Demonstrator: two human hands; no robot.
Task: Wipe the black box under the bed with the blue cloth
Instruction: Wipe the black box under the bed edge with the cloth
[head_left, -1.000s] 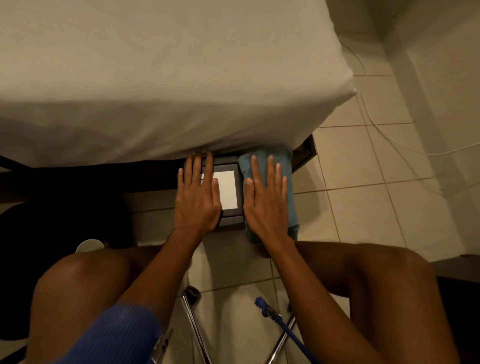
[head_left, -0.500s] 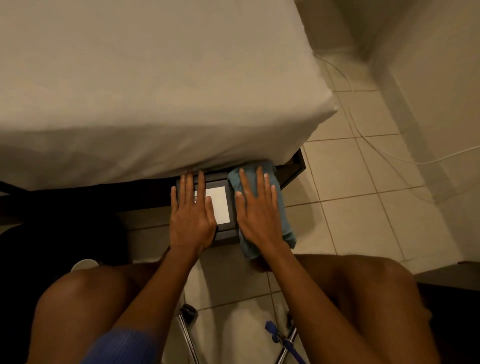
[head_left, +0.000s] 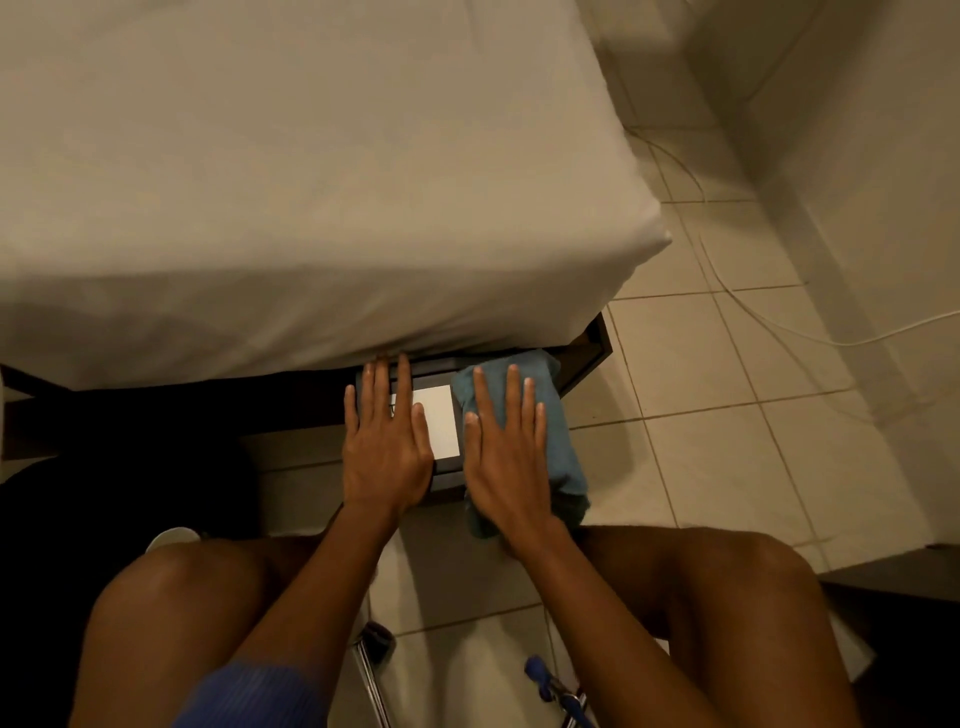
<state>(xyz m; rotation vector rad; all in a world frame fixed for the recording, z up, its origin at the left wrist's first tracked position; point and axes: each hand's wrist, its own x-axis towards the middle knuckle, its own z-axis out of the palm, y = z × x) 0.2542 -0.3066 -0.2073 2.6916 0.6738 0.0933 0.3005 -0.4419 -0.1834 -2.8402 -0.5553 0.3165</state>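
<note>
Black box (head_left: 447, 480) half under bed (head_left: 311, 182) edge; left hand (head_left: 387, 447) flat, fingers spread, likely steadying it; right hand (head_left: 506, 457) flat, fingers extended, pressing blue cloth (head_left: 558, 447) for wiping

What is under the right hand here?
The right hand lies flat on the blue cloth, which drapes over the right side of the black box. The box surface beneath the cloth is covered, so its condition cannot be seen.

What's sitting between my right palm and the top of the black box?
The blue cloth, in the head view: the right hand presses flat on it over the black box.
</note>
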